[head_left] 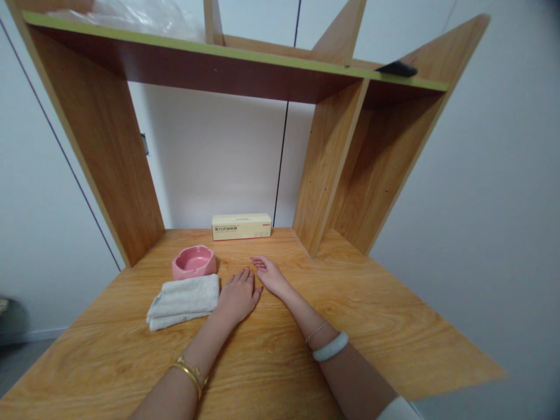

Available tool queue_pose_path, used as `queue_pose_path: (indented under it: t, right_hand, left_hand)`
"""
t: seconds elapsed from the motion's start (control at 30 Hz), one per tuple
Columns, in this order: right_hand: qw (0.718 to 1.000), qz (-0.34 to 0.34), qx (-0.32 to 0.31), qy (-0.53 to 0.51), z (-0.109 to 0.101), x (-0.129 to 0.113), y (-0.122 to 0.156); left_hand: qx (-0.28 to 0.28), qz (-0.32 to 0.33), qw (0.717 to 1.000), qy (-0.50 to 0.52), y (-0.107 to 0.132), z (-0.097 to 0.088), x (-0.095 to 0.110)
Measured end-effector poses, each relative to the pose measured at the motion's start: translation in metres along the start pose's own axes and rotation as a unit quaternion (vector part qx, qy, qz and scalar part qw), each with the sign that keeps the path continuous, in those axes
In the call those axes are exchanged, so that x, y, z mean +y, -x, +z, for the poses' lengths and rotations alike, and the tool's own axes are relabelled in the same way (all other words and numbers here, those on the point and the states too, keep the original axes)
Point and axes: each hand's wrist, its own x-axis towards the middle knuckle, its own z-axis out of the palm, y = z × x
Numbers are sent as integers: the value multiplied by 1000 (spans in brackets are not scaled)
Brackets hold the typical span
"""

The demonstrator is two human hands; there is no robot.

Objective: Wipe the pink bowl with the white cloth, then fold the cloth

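Note:
My left hand (237, 297) lies flat on the wooden desk (371, 315), palm down with fingers stretched out, its edge right beside a folded white towel (184, 300). My right hand (270, 275) rests on the desk just to the right of it, fingers extended and loosely together, holding nothing. A pink ceramic ashtray (194, 262) stands just behind the towel. A long cream-coloured box (241, 226) with printed text lies against the back wall, beyond both hands.
Wooden uprights (326, 169) of a shelf unit rise at left and right of the desk, with a shelf board (219, 55) overhead. A dark object (397, 69) lies on the shelf's right end, clear plastic at its left.

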Motion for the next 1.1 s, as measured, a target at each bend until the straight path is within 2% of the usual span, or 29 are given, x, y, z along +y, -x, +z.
queue_pose_path:
  t: [0.77,0.83,0.93,1.03,1.1]
  right_hand:
    - [1000,1,7,-1,1,-2,1]
    - [1000,-2,4,-7,1,-4,1]
    - [1000,-14,4,-5,-1,-10,3]
    - [999,-24,15,36,0,-18,7]
    - [997,-34,0,75,7,-26,14]
  left_hand:
    - [8,-6,1000,9,0,2,1]
    - [37,0,999,23,-3,-1,2]
    - [124,-3,991,44,-6,-17,-4]
    - [228,-45,972,40,-4,-44,-23]
    - [299,-126,945,31,2,-63,-44]
